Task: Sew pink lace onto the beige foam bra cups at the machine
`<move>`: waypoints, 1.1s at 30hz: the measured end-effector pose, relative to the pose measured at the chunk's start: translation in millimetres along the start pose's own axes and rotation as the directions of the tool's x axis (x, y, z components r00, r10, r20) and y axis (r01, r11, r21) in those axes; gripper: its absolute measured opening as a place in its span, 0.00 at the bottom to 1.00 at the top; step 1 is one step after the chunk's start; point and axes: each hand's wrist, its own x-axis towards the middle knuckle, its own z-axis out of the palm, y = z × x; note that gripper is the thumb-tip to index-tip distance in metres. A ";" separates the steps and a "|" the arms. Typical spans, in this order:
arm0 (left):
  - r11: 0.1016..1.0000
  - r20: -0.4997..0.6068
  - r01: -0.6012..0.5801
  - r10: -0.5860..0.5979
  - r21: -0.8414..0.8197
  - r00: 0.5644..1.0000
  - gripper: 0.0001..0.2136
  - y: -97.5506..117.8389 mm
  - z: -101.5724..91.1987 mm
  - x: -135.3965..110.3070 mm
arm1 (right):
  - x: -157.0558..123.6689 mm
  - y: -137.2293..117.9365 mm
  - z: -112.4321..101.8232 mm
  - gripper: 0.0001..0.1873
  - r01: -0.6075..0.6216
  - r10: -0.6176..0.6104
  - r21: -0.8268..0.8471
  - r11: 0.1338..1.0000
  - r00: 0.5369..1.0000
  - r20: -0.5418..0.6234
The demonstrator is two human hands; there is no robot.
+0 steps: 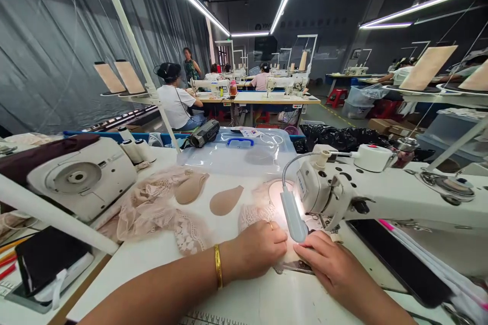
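- Lace fabric [255, 213], pale pink, lies beneath both hands at the front of a white industrial sewing machine [385, 188], its near end between the fingers and the rest spreading away past the machine head's left side.
- Left hand [263, 248], gold bangle [218, 266] at the wrist, curls closed on the fabric's near left edge.
- Right hand [330, 262] is nearer the machine, thumb and forefinger at the fabric's right edge, just below the tip of a gooseneck lamp [293, 216]; whether they pinch or merely press cannot be told.
- Long axis of the lace appears to run away from the wearer, though bunching blurs its outline; the lamp covers the needle area.
- Machine head and a black smartphone [400, 264] crowd the right hand's outer side.
- White tabletop [282, 299] extends in front of both hands, its near edge marked by a ruler strip [213, 320].
- Leftward, a beige teardrop cup pad [226, 200] lies flat, well apart from a lace heap [133, 218]; beyond, a translucent storage box [217, 155] bounds the far side.
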 end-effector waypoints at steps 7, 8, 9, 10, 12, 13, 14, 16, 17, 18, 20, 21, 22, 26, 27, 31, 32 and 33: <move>0.998 0.012 0.042 -0.041 -0.042 0.999 0.05 1.1 1.4 5.1 | 1.4 -1.2 1.1 0.22 -0.039 0.038 0.005 0.999 0.996 0.083; 0.998 0.009 0.047 -0.047 -0.040 0.999 0.05 1.9 1.8 5.1 | 1.4 -0.7 1.4 0.21 -0.036 0.035 0.002 0.999 0.996 0.080; 0.998 0.004 0.053 -0.053 -0.034 0.999 0.05 2.8 2.5 5.0 | 1.6 -0.2 1.4 0.20 -0.032 0.032 -0.003 0.999 0.997 0.076; 0.998 -0.004 0.056 -0.057 -0.028 0.998 0.05 3.7 3.4 4.7 | 1.8 0.3 1.2 0.20 -0.026 0.027 -0.008 1.000 0.997 0.070; 0.998 -0.021 0.060 -0.060 -0.025 0.998 0.05 5.3 5.8 4.3 | 2.6 1.0 0.0 0.19 -0.012 0.013 -0.019 1.000 0.998 0.059; 0.998 -0.025 0.059 -0.060 -0.028 0.998 0.05 5.8 7.1 4.2 | 3.1 1.2 -0.6 0.19 -0.004 0.005 -0.022 1.000 0.998 0.056; 0.998 -0.026 0.058 -0.059 -0.034 0.998 0.05 6.0 8.2 4.2 | 3.5 1.3 -1.2 0.19 0.002 -0.001 -0.027 1.000 0.999 0.052; 0.998 -0.023 0.051 -0.052 -0.048 0.998 0.05 5.5 10.0 4.7 | 4.2 1.4 -1.6 0.19 0.009 -0.007 -0.040 0.999 0.999 0.047; 0.998 -0.025 0.046 -0.047 -0.049 0.999 0.05 4.6 10.4 5.3 | 4.5 1.5 -1.5 0.19 0.008 -0.006 -0.047 0.999 0.999 0.043; 0.998 -0.032 0.038 -0.039 -0.047 0.999 0.05 3.4 10.5 6.2 | 4.8 1.6 -1.2 0.19 0.006 -0.004 -0.054 0.999 0.999 0.038; 0.999 -0.045 0.031 -0.032 -0.025 0.998 0.06 -0.2 9.8 9.1 | 5.7 1.9 -0.4 0.20 -0.001 0.003 -0.074 0.997 1.000 0.024; 0.999 -0.044 0.033 -0.033 -0.010 0.998 0.07 -2.6 9.1 11.1 | 6.2 2.2 0.1 0.19 -0.007 0.008 -0.092 0.996 1.000 0.012; 0.999 -0.039 0.034 -0.033 0.003 0.999 0.07 -5.3 8.3 13.4 | 6.8 2.5 0.7 0.18 -0.013 0.013 -0.114 0.993 1.000 0.000; 0.999 -0.010 -0.007 0.008 0.033 1.000 0.11 -17.1 5.5 22.2 | 6.9 4.6 6.6 0.16 -0.061 0.058 -0.183 0.981 0.998 -0.023; 0.999 -0.008 -0.020 0.021 0.037 1.000 0.12 -19.7 5.4 23.6 | 6.2 5.4 8.9 0.16 -0.082 0.078 -0.190 0.978 0.997 -0.030; 0.998 -0.018 -0.041 0.042 0.045 0.999 0.13 -26.8 6.3 25.3 | 3.1 7.7 15.5 0.17 -0.136 0.124 -0.209 0.968 0.990 -0.070; 0.998 -0.022 -0.044 0.045 0.050 0.999 0.14 -27.5 6.5 25.2 | 2.9 7.7 15.5 0.16 -0.133 0.120 -0.219 0.967 0.990 -0.070; 0.997 -0.026 -0.047 0.049 0.056 0.998 0.14 -28.0 6.7 25.2 | 3.1 7.4 14.8 0.17 -0.128 0.115 -0.234 0.964 0.991 -0.068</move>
